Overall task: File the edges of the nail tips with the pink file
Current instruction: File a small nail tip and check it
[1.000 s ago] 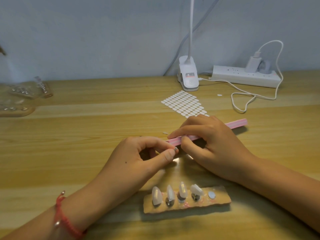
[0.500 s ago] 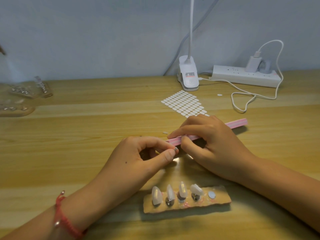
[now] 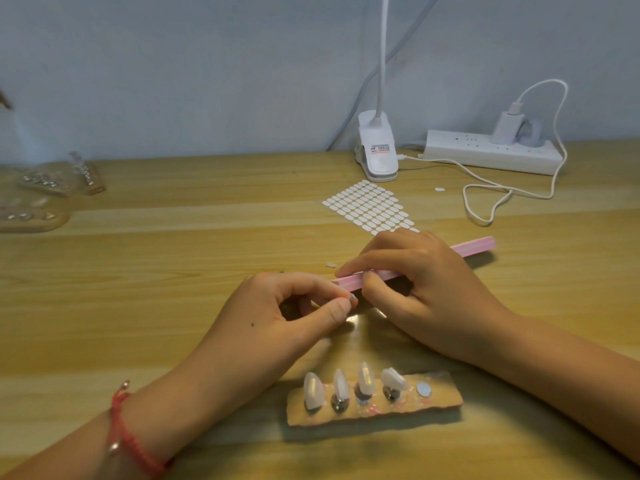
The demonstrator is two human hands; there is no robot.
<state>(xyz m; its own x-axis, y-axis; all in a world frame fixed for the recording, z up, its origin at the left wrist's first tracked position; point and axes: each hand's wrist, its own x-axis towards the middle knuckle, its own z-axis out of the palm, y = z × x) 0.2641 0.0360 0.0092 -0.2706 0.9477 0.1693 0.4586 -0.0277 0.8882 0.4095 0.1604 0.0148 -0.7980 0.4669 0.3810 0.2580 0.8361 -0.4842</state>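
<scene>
Pink file (image 3: 477,246) slants low over the tabletop (image 3: 173,271), gripped in the right hand's (image 3: 426,282) curled fingers. The left hand (image 3: 277,317) pinches a barely visible nail tip (image 3: 352,299) at its near end.

Two bare hands meet at the middle, forearms reaching in from the lower corners.
Left hand (image 3: 294,313) pinches a nail tip (image 3: 352,299) between thumb and forefinger; right hand (image 3: 426,289) grips the pink file (image 3: 474,247), forefinger stretched along it.
</scene>
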